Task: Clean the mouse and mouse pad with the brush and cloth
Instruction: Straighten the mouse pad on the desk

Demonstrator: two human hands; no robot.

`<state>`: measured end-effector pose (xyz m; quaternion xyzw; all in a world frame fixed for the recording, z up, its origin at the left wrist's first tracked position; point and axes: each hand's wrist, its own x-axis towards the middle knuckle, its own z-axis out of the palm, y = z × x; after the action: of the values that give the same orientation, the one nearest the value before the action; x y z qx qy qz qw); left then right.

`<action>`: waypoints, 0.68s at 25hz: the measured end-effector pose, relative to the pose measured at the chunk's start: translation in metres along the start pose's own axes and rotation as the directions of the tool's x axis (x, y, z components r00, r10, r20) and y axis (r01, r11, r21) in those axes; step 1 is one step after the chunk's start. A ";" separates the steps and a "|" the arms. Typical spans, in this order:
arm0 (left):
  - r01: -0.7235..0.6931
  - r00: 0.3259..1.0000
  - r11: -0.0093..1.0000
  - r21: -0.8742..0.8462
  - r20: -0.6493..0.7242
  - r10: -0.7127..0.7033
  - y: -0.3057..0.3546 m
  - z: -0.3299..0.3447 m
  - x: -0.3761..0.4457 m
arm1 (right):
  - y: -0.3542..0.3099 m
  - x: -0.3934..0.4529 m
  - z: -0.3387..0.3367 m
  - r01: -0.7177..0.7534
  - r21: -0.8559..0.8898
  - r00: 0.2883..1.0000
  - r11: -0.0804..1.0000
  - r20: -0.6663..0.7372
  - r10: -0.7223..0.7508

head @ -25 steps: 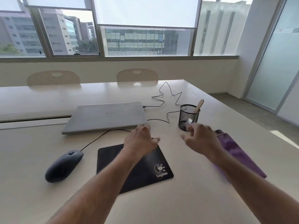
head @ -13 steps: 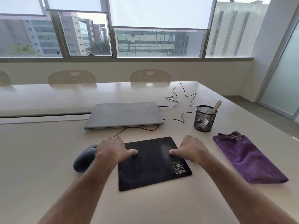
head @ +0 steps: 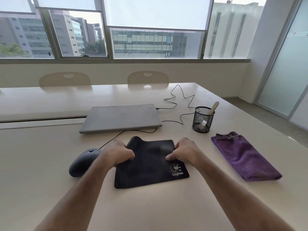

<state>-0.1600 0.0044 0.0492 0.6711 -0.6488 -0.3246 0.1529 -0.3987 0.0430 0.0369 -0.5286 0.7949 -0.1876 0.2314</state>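
A black mouse pad (head: 150, 165) with a white logo lies on the table in front of me. My left hand (head: 117, 153) grips its left edge and my right hand (head: 185, 151) grips its right edge; the far left corner is bent upward. A dark wired mouse (head: 81, 162) sits just left of my left hand, partly hidden by my wrist. A folded purple cloth (head: 243, 155) lies to the right of the pad. A brush with a wooden handle (head: 213, 108) stands in a black mesh cup (head: 202, 120) beyond the cloth.
A closed grey laptop (head: 121, 117) lies behind the pad, with a black cable (head: 180, 99) looping beside it toward the cup. The mouse cord (head: 120, 134) runs under the laptop's front edge. Two chair backs stand at the table's far side. The table's right edge (head: 260, 124) runs near the cloth.
Both hands came down from above the table onto the pad's side edges, then closed on them. The pad's far left corner has lifted off the table.
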 end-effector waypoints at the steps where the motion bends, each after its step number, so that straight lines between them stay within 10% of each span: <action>1: -0.006 1.000 0.999 -0.035 0.004 0.006 -0.001 0.001 -0.001 | 0.001 0.002 0.002 0.002 0.030 1.000 1.000 0.008 -0.002; 8: -0.128 0.991 0.885 -0.448 -0.029 0.129 0.001 0.001 0.008 | 0.020 0.001 -0.017 0.055 0.369 0.996 0.928 -0.090 -0.023; 17: -0.284 0.944 0.796 -0.534 -0.009 0.330 0.066 0.075 0.005 | 0.084 0.011 -0.079 0.019 0.192 0.961 0.981 -0.274 0.035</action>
<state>-0.2588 0.0083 0.0336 0.4744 -0.6404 -0.4892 0.3542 -0.5104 0.0682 0.0543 -0.4690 0.7996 -0.3348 0.1691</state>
